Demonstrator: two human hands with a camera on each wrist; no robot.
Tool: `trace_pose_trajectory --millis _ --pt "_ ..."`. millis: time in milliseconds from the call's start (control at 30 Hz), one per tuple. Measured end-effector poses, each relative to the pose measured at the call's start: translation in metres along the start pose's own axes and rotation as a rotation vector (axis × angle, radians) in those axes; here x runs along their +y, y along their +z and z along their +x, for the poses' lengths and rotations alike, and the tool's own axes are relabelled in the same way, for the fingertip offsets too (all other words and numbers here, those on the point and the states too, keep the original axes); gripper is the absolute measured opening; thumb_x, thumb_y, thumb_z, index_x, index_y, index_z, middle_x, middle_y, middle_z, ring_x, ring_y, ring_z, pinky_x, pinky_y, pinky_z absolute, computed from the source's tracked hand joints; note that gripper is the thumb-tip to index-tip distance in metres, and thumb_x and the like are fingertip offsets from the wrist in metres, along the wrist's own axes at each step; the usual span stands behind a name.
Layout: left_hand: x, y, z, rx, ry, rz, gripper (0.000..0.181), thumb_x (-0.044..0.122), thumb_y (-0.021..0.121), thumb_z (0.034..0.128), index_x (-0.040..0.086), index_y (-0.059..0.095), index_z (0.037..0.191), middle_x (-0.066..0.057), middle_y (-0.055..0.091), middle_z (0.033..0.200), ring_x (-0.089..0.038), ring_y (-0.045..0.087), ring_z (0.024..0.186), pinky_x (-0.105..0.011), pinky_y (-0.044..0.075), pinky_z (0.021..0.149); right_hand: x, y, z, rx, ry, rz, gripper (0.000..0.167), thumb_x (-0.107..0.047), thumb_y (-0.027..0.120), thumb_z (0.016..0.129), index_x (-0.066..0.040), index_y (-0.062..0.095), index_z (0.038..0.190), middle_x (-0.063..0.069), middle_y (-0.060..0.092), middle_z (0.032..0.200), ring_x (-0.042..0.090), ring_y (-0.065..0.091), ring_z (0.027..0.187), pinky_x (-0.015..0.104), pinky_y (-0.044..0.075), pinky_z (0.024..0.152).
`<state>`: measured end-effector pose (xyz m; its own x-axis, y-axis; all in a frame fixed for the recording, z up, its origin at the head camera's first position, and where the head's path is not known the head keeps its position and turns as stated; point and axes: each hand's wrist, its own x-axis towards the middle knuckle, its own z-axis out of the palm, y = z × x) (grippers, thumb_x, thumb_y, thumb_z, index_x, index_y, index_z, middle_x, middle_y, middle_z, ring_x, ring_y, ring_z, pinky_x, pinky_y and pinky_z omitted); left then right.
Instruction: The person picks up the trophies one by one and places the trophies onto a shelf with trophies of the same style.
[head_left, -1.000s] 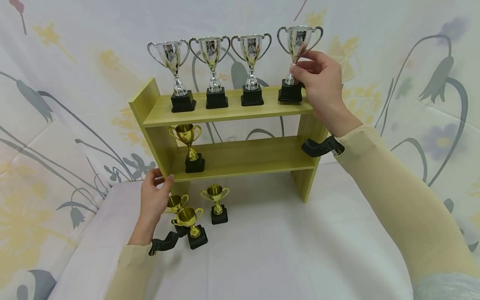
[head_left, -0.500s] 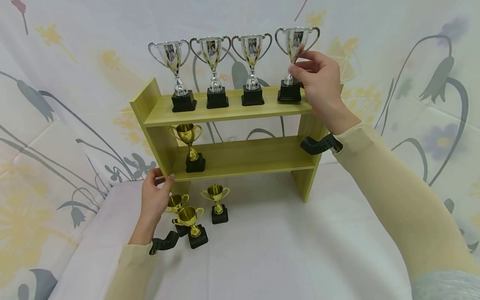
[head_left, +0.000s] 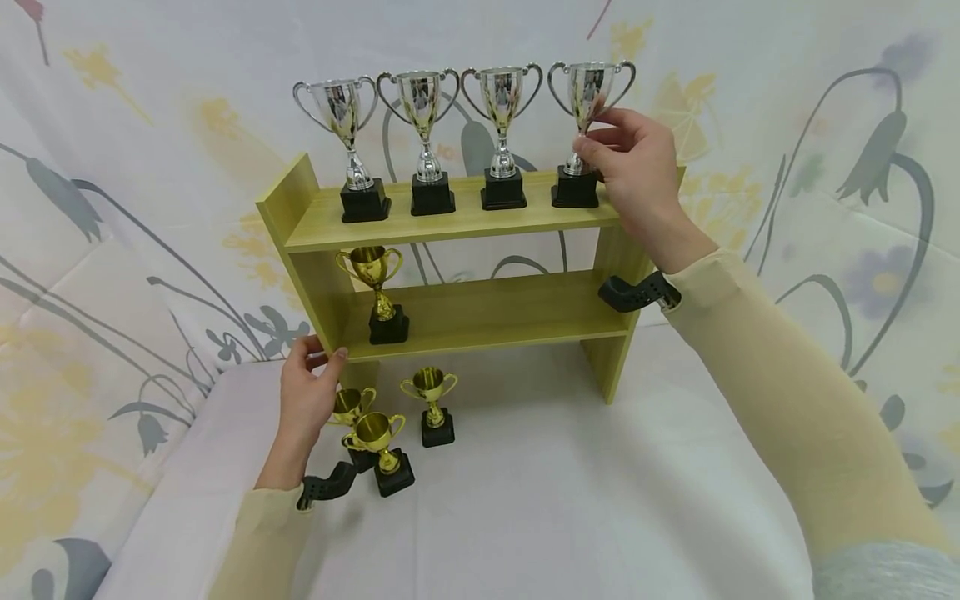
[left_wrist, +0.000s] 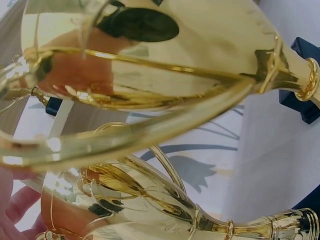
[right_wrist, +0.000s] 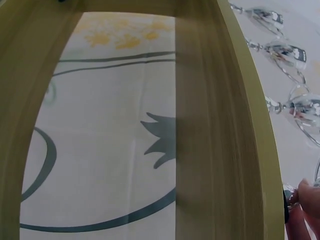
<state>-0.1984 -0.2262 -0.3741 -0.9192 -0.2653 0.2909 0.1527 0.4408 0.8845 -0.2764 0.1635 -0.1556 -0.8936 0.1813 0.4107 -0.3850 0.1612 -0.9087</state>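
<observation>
On the top board of a wooden shelf (head_left: 450,223) stand several silver cups in a row. The rightmost silver cup (head_left: 576,187) is pinched at its stem by my right hand (head_left: 637,171), its black base on or just over the board. My left hand (head_left: 306,400) grips the shelf's left side panel at the height of the middle board, thumb at the front edge. A gold cup (head_left: 388,323) stands on the middle board at the left. In the right wrist view, fingers (right_wrist: 311,200) hold the cup's stem at the lower right edge.
Below the shelf, on the white cloth (head_left: 525,500), are three gold cups: one (head_left: 437,427) by itself, another (head_left: 393,473) in front, and one (head_left: 347,407) partly behind it, close to my left hand. Two gold cups (left_wrist: 150,60) fill much of the left wrist view.
The rightmost silver cup has moved slightly left and down with my right hand, nearer the other silver cups. My left hand stays on the side panel.
</observation>
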Motion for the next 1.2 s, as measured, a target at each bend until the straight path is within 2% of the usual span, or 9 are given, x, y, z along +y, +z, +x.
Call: trace_pose_trajectory --millis 367,867,1200 --pt "0.0015 -0.0044 0.0010 0.001 -0.003 0.001 0.042 0.025 0.057 0.1009 0.000 0.048 0.133 -0.018 0.052 0.126 -0.032 0.052 0.118 -0.050 0.049 0.089 0.0049 0.0030 -0.0001 0.004 -0.022 -0.071 0.043 -0.020 0.073 0.092 -0.016 0.065 0.134 0.006 0.067 0.116 0.016 0.060 0.106 0.027 0.048 0.094" --pt "0.0031 -0.0048 -0.0003 0.015 -0.017 -0.005 0.040 0.025 0.057 0.1008 0.001 0.049 0.131 -0.018 0.052 0.126 -0.033 0.051 0.119 -0.052 0.049 0.090 0.0015 0.0098 -0.0019 0.052 -0.064 -0.217 0.036 -0.027 0.073 0.091 -0.020 0.070 0.127 0.000 0.073 0.109 0.012 0.063 0.101 0.024 0.047 0.085" --pt "0.0069 -0.0014 -0.0027 -0.014 -0.013 -0.018 0.041 0.025 0.057 0.1012 -0.001 0.048 0.132 -0.019 0.051 0.126 -0.034 0.050 0.120 -0.049 0.048 0.090 -0.0001 0.0048 -0.0030 0.059 -0.035 -0.235 0.040 -0.026 0.073 0.092 -0.021 0.067 0.131 0.001 0.073 0.111 0.011 0.064 0.101 0.025 0.046 0.087"
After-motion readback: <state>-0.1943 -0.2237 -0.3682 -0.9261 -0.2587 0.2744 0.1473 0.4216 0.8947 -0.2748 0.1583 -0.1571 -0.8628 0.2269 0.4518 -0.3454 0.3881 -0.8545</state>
